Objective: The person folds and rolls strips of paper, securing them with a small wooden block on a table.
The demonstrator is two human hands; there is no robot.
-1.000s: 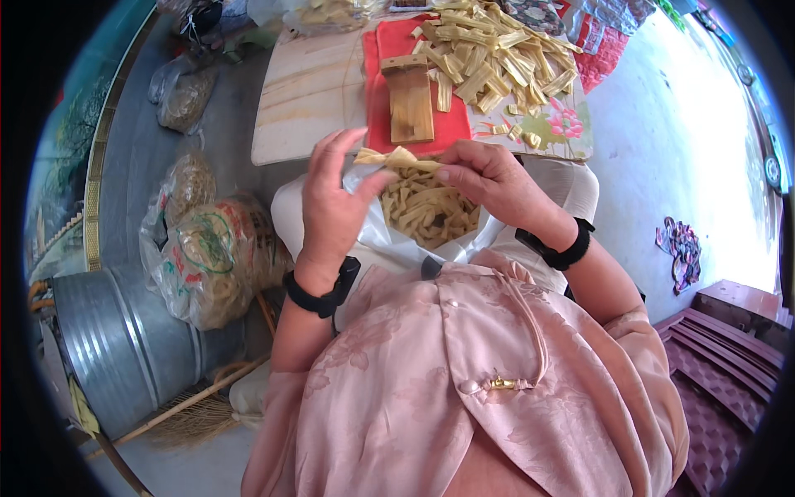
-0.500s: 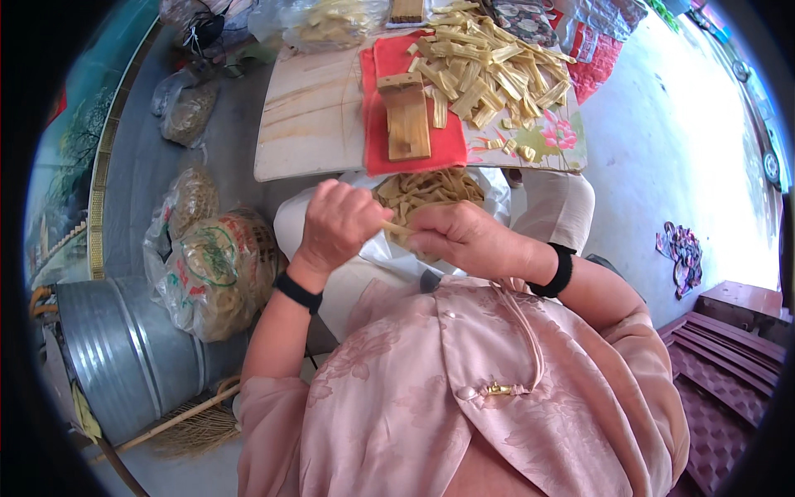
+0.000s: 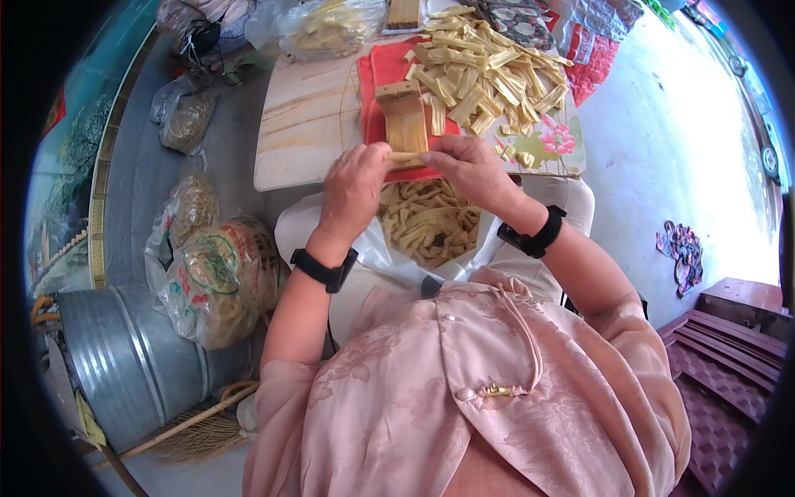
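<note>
A pale yellow strip (image 3: 404,156) is stretched level between my two hands, over the near end of a wooden block (image 3: 405,116) with a raised far end. My left hand (image 3: 354,182) is closed on its left end, and my right hand (image 3: 469,164) pinches the right end. Under the block lies a red cloth (image 3: 370,99) on the tabletop (image 3: 302,132). Flat, straight yellow strips (image 3: 489,70) are heaped at the table's far right, with a few small curled pieces (image 3: 523,157) nearer me. Below my hands, a white bag (image 3: 377,263) in my lap holds many curled yellowish strips (image 3: 431,224).
Clear plastic bags (image 3: 219,282) of pale goods stand on the floor at left, beside a metal drum (image 3: 124,356) and a straw broom (image 3: 199,435). Another filled bag (image 3: 331,29) and a second wooden block (image 3: 403,13) sit at the table's far edge. Maroon panels (image 3: 729,381) lie at right.
Both hands have moved forward with the yellow strip, from above the lap bag to the near end of the wooden block. More of the bag's contents now shows.
</note>
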